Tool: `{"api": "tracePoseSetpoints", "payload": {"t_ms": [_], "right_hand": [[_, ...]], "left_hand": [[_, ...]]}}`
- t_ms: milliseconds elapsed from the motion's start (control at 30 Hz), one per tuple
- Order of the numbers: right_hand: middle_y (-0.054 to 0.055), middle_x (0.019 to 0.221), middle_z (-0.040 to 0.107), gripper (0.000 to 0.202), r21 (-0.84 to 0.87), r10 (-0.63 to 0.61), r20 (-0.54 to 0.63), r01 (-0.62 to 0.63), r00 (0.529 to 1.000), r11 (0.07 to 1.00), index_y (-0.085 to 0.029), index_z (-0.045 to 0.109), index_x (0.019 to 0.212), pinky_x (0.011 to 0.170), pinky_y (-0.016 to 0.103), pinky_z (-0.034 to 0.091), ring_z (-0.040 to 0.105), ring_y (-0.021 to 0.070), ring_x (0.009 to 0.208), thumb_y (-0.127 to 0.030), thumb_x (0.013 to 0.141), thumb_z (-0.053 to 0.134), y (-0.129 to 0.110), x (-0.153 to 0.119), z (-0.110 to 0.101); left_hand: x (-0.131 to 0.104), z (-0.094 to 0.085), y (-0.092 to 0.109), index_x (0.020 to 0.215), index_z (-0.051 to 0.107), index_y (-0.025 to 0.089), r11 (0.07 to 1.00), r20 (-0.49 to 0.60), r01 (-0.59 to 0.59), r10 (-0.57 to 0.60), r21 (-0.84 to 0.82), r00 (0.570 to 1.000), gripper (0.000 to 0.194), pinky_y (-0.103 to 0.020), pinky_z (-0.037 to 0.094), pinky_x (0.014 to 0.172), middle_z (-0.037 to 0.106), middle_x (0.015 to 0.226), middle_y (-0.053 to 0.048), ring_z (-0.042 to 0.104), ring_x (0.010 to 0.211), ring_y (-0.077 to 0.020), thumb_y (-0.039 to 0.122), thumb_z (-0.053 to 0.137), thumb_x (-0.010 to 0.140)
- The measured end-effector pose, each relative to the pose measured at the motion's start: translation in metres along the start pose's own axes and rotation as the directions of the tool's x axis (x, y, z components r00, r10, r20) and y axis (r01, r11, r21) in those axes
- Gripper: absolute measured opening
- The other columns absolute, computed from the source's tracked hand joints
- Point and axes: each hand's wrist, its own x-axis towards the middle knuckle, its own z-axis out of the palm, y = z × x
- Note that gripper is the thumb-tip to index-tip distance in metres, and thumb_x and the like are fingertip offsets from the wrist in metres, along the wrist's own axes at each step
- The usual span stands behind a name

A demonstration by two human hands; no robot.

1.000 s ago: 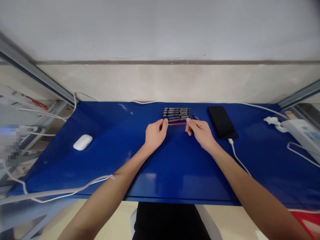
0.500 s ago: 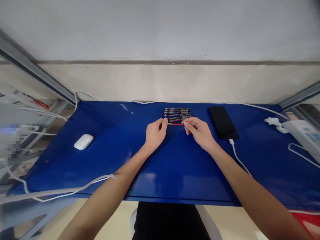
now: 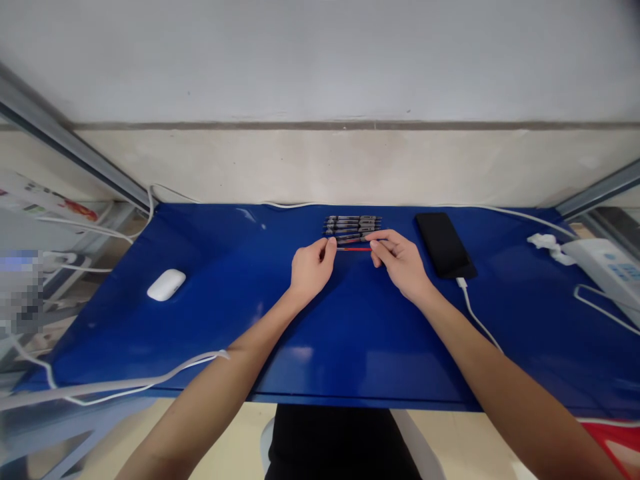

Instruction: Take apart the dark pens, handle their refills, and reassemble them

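Note:
A thin red pen refill point(image 3: 356, 249) spans the gap between my two hands, lying level just in front of a row of pens. My left hand point(image 3: 312, 268) is closed, thumb and forefinger pinching the refill's left end. At the other end my right hand point(image 3: 399, 263) holds it between thumb and fingers. The dark, clear-barrelled pens point(image 3: 353, 223) lie side by side right behind the refill, several of them. My right fingertips partly cover the nearest pen. The refill's ends are hidden in my fingers.
A black phone point(image 3: 444, 245) with a white charging cable point(image 3: 477, 317) lies right of my right hand. On the left of the blue table point(image 3: 200, 333) rests a white earbud case point(image 3: 167, 285). A white power strip point(image 3: 607, 267) is at the far right. A white cord point(image 3: 150, 381) passes by my left forearm.
My right hand has shifted very slightly to the right, and a little more of the red refill shows between the hands. My left hand stays nearly still.

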Motion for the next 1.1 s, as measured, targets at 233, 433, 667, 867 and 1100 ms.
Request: {"api": "tracePoseSetpoints", "payload": {"t_ms": [233,433,667,867,1100], "right_hand": [[0.001,0.075,0.068,0.023,-0.027,-0.058,-0.014,0.057,0.998,0.998,-0.022,0.068,0.106,0.066,0.032,0.046,0.063,0.0167,0.071,-0.041,0.094,0.064,0.009,0.003,-0.002],[0.001,0.074,0.069,0.023,-0.054,-0.046,-0.004,0.046,0.999,0.998,-0.022,0.069,0.103,0.065,0.031,0.045,0.063,0.0163,0.070,-0.043,0.095,0.063,0.006,0.003,-0.002],[-0.005,0.049,0.056,0.035,-0.085,0.025,0.015,-0.024,1.000,0.996,-0.022,0.069,0.107,0.055,0.030,0.041,0.052,0.0141,0.046,-0.052,0.100,0.053,-0.001,-0.001,-0.001],[-0.004,0.049,0.055,0.034,-0.105,0.062,0.018,-0.060,0.998,0.993,-0.020,0.069,0.108,0.051,0.030,0.039,0.049,0.0133,0.044,-0.051,0.097,0.058,-0.003,-0.001,-0.001],[-0.001,0.065,0.063,0.025,-0.099,-0.061,-0.008,0.060,0.998,0.993,-0.020,0.069,0.105,0.062,0.031,0.045,0.057,0.0142,0.061,-0.042,0.097,0.061,0.005,0.002,-0.002]], "left_hand": [[0.000,0.000,0.001,0.062,0.035,0.020,1.000,-0.004,0.022,-0.022,0.002,1.000,0.047,-0.030,0.022,0.057,0.039,0.054,0.004,0.034,0.052,-0.0106,0.044,0.040,0.102],[0.001,0.000,0.000,0.062,0.035,0.020,1.000,-0.014,0.010,-0.010,0.004,1.000,0.048,-0.030,0.022,0.057,0.039,0.054,0.004,0.033,0.052,-0.0106,0.044,0.040,0.102],[0.001,0.001,-0.001,0.062,0.035,0.020,1.000,-0.022,-0.014,0.014,0.010,1.000,0.048,-0.030,0.021,0.057,0.038,0.054,0.004,0.032,0.052,-0.0102,0.044,0.042,0.102],[0.000,0.001,-0.001,0.062,0.035,0.020,1.000,-0.013,-0.001,0.001,0.006,1.000,0.047,-0.030,0.021,0.057,0.038,0.054,0.004,0.033,0.053,-0.0103,0.044,0.042,0.102],[0.000,0.001,-0.001,0.062,0.034,0.019,1.000,-0.008,0.000,0.000,0.009,1.000,0.047,-0.030,0.020,0.057,0.037,0.054,0.004,0.032,0.052,-0.0100,0.043,0.042,0.102]]}}
